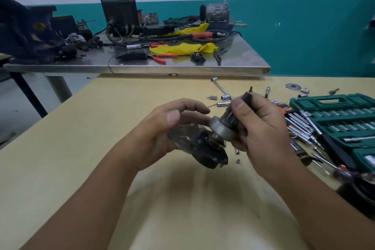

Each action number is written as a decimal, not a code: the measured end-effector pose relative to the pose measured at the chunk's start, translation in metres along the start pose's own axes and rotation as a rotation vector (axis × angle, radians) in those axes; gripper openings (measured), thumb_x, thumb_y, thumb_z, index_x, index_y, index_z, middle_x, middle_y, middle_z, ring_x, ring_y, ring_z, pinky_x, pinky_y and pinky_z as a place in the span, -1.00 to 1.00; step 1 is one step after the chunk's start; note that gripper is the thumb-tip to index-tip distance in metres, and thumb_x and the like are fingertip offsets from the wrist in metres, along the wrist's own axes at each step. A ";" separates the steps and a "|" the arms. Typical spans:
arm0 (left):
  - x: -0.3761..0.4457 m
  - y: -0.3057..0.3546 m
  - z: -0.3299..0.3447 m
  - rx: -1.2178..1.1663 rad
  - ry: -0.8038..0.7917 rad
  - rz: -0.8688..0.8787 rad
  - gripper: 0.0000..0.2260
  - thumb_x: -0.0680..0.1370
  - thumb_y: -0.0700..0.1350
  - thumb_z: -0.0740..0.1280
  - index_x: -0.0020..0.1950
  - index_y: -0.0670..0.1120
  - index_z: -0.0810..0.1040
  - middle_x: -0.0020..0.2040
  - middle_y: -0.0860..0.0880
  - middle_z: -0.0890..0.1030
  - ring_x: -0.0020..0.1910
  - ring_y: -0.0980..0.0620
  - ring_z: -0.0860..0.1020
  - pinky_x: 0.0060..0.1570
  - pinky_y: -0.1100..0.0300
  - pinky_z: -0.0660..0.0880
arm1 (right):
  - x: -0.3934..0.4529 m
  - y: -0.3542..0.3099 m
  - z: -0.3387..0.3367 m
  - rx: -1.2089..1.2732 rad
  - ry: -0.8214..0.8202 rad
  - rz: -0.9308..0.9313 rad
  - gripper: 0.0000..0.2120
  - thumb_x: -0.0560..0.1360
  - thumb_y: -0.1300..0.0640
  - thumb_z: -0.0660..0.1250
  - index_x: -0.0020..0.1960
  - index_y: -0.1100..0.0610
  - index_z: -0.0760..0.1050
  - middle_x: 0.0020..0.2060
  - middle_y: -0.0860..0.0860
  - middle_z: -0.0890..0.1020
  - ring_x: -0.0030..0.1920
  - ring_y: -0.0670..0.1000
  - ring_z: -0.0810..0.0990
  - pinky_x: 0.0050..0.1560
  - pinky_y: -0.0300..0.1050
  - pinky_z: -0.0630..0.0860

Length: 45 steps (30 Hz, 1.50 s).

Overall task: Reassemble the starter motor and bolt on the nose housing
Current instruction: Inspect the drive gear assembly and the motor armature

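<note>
Above the yellow table (101, 148) I hold the starter parts in both hands. My left hand (160, 128) cups a dark, greasy housing piece (205, 152) from the left, fingers curled over its top. My right hand (257, 126) grips the drive gear assembly (223, 128), a grey disc with a toothed pinion and a dark shaft end sticking up past my thumb. The disc end meets the dark housing at its centre hole. Two small bolts (237, 156) lie on the table just below the parts.
An open green socket set case (345, 119) lies at the right, with loose sockets, extensions and screwdrivers (223, 97) scattered beside it. A steel bench (142, 69) behind holds a welder, pliers, yellow rags and an alternator. A dark round part (361, 195) sits at the right edge.
</note>
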State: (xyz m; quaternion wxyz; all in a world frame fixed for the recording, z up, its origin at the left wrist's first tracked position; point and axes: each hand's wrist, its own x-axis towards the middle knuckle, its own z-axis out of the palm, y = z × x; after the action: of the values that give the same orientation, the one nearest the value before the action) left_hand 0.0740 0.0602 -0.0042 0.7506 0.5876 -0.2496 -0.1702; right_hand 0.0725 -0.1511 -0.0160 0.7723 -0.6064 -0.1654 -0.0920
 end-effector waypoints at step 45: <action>-0.030 -0.007 -0.053 1.132 0.379 -0.202 -0.59 0.25 0.00 0.72 0.00 0.10 0.65 -0.08 0.26 0.69 -0.06 0.31 0.62 -0.05 0.26 0.49 | -0.024 -0.028 -0.077 -1.867 -0.090 0.355 -0.54 0.44 -0.38 0.32 -0.05 -0.07 0.22 -0.26 -0.12 0.35 -0.17 0.06 0.47 -0.34 -0.08 0.33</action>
State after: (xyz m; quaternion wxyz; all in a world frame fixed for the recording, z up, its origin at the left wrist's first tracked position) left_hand 0.0803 0.1166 -0.0259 0.3329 0.9366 -0.1062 0.0265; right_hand 0.0519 -0.2338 -0.0157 -0.0285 -0.9978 0.0399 -0.0447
